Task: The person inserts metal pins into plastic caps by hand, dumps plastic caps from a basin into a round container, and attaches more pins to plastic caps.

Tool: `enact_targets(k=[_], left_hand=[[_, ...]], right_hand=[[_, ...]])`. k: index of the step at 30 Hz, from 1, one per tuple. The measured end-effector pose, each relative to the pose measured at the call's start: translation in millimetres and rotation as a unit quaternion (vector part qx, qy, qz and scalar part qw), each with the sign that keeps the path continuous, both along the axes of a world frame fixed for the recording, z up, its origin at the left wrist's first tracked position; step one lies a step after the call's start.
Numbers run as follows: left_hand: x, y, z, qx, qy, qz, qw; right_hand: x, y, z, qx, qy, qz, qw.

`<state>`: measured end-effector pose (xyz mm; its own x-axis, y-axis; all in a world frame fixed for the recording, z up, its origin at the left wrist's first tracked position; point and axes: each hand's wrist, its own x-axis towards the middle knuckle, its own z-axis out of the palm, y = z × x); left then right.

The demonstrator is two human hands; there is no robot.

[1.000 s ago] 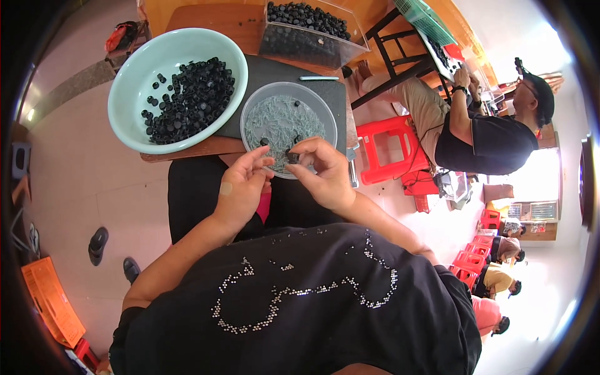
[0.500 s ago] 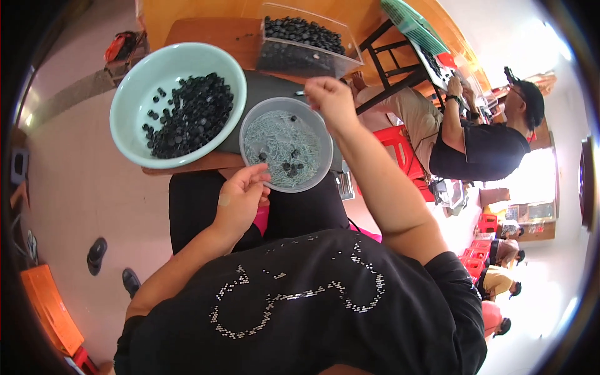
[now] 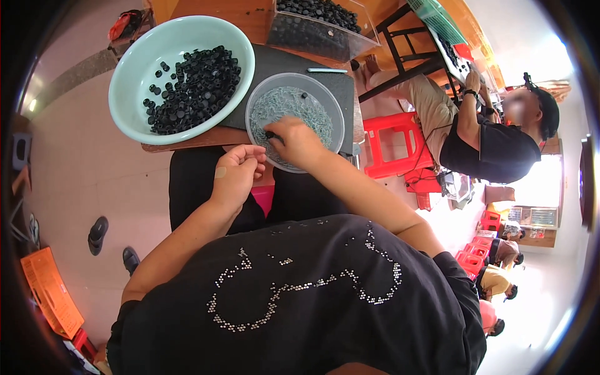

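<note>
My right hand was down in the clear screw bowl at the board's near edge, fingers pinching a small black cap, left hand loosely curled just off that edge, mint basin of caps alongside.

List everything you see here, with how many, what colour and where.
Bowl: one, pale green, table left, holding many small black caps.
Round tub: one, clear, table centre, full of small silvery parts.
Mat: one, dark grey, under the tub.
Clear bin: one, table far edge, filled with black parts.
Table: one, brown wood, top centre.
Stools: red, right of the table; more stacked far right.
Co-worker: one, black shirt, seated at right.
Crate: one, orange, floor lower left.
Shoes: two, dark, floor left.
Left hand: at the table's near edge, fingers curled.
Right hand: in the tub, fingers on a small black piece.
</note>
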<state>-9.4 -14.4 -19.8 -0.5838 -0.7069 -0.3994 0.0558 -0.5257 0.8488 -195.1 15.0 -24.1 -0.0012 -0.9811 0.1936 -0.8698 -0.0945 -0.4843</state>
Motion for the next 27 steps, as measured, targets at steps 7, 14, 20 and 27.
enact_targets(k=[7, 14, 20, 27], left_hand=[[-1.8, 1.3, 8.7, 0.021, 0.018, 0.001, 1.000], [-0.5, 1.6, -0.7, 0.152, 0.099, -0.061, 0.982], [-2.0, 3.2, -1.7, 0.177, 0.105, -0.033, 0.978], [-1.3, -0.9, 10.0, 0.180, 0.100, -0.003, 0.978]], right_hand=[[7.7, 17.8, 22.7, 0.038, -0.122, -0.037, 0.991], [28.6, 46.9, 32.2, 0.075, -0.284, -0.037, 0.955], [-10.4, 16.4, 19.7, 0.062, -0.165, -0.098, 0.979], [-20.3, -24.8, -0.7, 0.030, 0.035, -0.054, 0.997]])
